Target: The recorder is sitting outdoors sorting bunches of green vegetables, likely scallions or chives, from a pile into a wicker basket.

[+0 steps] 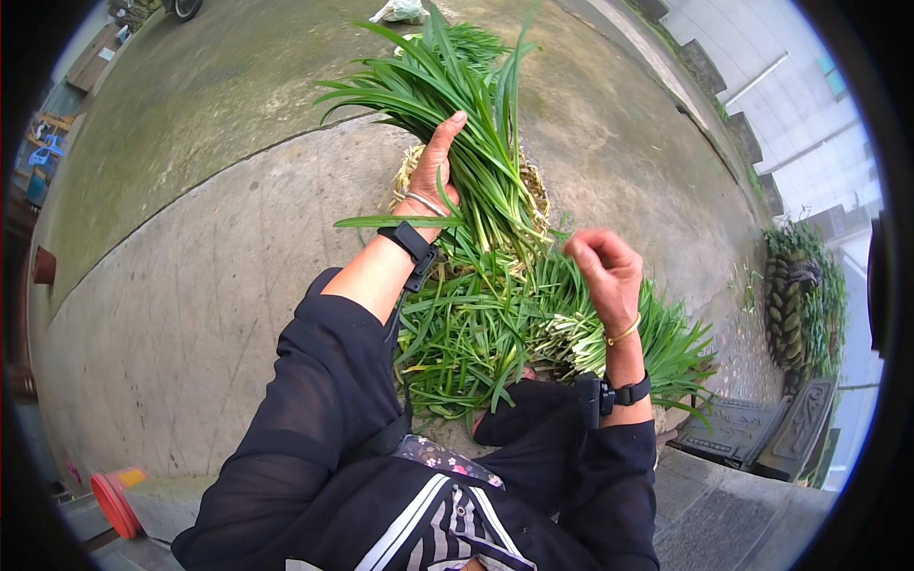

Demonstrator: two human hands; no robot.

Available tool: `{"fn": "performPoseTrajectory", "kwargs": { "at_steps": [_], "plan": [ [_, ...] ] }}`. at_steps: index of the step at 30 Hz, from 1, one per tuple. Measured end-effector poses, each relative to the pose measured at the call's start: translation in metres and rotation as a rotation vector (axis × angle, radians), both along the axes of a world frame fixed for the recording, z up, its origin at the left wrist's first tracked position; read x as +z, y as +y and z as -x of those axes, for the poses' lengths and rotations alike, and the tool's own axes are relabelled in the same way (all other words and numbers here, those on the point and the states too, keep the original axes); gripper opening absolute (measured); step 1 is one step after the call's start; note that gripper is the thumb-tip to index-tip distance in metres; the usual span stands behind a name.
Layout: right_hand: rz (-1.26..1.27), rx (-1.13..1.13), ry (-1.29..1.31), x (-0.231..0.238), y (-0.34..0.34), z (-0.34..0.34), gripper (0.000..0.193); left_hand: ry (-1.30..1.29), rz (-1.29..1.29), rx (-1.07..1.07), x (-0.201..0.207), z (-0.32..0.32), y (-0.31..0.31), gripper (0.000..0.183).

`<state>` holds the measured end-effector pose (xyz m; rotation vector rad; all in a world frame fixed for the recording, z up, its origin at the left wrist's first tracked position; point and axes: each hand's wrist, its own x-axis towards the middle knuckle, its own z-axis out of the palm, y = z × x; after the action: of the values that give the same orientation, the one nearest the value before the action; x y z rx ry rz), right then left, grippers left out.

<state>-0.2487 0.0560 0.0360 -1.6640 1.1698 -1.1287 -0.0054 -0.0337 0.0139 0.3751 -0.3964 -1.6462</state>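
Bunch of long green leaves (476,143): one, clamped in the left hand (436,176), thumb up along it, leaf tips far, pale ends near and to the right. Strand count: can't tell, they overlap. One single leaf (390,222) juts left across that wrist.

Right hand (607,266): well apart from the left, just right of the pale ends, fingers curled in, thumb against them. Can't tell from here if a strand is pinched.

Woven basket (535,186): one seen, behind and below the bunch, mostly covered. Loose leaf heap (457,333): one, on the near side of the basket, strands lying every way. Stack with white ends (571,343): one, right of the heap, white ends left, green tips right. Far pile of greens (481,43): one, past the bunch, pale plastic bag (400,11) at its far left.

Wristbands, black: two, one on the left wrist (411,249), one on the right forearm. Bracelets: one per arm, yellow one (624,330) on the right. Concrete floor (228,257) under everything. Round red object (116,504): one, near left.
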Motion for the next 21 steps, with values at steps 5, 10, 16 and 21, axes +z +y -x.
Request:
{"fn": "performPoseTrajectory", "kwargs": {
  "at_steps": [5,10,16,21],
  "plan": [
    [-0.146,0.006,-0.287,-0.005,-0.015,-0.015,0.056,-0.074,-0.026,-0.18,-0.006,0.025,0.012,0.031],
    [-0.232,0.069,-0.273,-0.021,-0.016,-0.038,0.07,-0.167,0.033,-0.327,-0.024,0.047,0.028,0.047],
    [-0.458,-0.018,-0.767,-0.036,-0.026,-0.019,0.031,-0.297,0.028,-0.312,-0.02,0.048,0.029,0.044],
    [-0.583,-0.018,-0.79,-0.04,-0.032,-0.009,0.026,-0.266,-0.013,-0.326,-0.023,0.045,0.023,0.037]
  ]
}}
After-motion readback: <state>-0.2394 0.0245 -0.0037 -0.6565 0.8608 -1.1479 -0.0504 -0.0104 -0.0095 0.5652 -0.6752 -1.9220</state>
